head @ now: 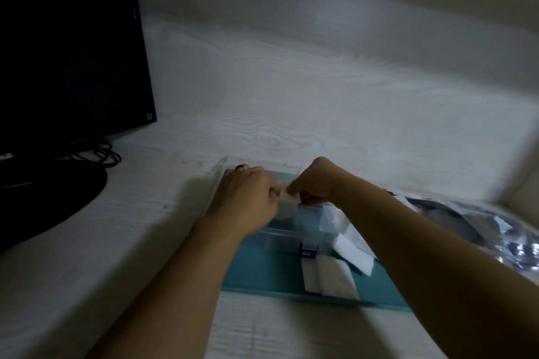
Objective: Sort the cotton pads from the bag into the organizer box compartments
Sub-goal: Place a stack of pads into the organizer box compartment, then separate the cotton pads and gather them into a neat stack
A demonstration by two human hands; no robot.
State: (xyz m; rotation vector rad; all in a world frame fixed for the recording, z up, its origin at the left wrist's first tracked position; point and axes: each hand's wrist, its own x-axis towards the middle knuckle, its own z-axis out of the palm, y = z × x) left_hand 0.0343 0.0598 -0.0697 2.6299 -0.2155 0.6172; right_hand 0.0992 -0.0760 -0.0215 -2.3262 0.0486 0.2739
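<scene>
Far to my left a dark monitor (67, 44) stands on its round base on the pale wood-grain desk (291, 114), with cables (99, 154) trailing behind it. Next comes my left hand (248, 198), fingers curled, hovering over the left part of the clear organizer box (294, 234). Between my two hands is one cotton pad (287, 202) — both hands pinch it, the left at its left edge and my right hand (313, 186) at its top right corner, held just above the open box. The picture is blurred, so I cannot tell which compartment it sits over. The box rests on a teal mat (262, 280), its blue latch (308, 251) facing me. Just in front of the latch two more pads (329, 277) lie flat on the mat, and another pad (354, 253) leans at the box's right front corner. Furthest right — beyond my right forearm — the crinkled clear bag (478, 227) lies on the desk.
</scene>
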